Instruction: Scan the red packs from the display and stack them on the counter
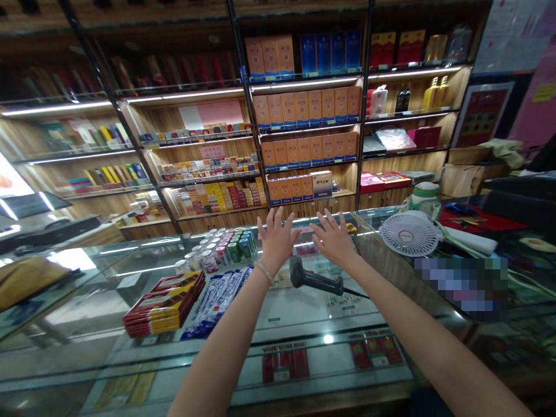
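both the left hand [275, 240] and right hand [334, 238] hover with fingers spread wide, holding nothing, above the smooth glass counter [304, 313]; a matte black barcode scanner [313, 279] lies just near of them.

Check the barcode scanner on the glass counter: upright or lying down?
Lying down. The barcode scanner rests on its side on the glass counter, untouched below the open left hand and right hand.

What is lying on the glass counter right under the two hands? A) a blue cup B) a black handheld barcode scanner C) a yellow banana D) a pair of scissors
B: a black handheld barcode scanner lies on the glass counter, just below the open left hand and the open right hand, neither of which holds anything.
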Available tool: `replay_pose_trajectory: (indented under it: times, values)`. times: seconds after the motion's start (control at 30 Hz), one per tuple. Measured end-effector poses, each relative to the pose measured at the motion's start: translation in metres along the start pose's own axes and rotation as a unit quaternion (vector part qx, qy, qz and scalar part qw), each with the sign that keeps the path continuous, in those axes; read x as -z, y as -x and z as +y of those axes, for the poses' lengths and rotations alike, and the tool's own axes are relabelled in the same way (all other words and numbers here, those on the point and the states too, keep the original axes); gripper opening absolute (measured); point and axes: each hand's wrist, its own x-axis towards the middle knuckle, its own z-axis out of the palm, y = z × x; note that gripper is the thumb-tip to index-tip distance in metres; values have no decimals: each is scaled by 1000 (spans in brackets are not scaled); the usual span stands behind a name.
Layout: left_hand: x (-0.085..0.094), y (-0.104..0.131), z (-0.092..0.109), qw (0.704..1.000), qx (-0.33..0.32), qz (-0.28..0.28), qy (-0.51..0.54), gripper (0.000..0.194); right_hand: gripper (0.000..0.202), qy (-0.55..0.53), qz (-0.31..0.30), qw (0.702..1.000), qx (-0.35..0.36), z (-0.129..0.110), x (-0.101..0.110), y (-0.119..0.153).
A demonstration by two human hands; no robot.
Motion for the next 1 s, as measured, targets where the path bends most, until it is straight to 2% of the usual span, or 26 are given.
replay_pose_trajectory:
  times: [0.27, 0.47, 0.73, 1.0]
  values:
    - [15, 31, -30, 1000, 15, -3, -23, 52, 42, -4, -7, 1000, 23, -26, 1, 2]
    - [33, 53, -56, 998, 43, -28, -40, 52, 41, -17, 13, 999, 35, -48, -4, 3]
    - [57, 80, -99, 995, 67, -18, -67, 51, 39, -46, 31, 996, 73, -97, -5, -4]
    - [82, 103, -140, 991, 92, -23, -97, 48, 40, -89, 14, 992, 92, -147, -10, -14]
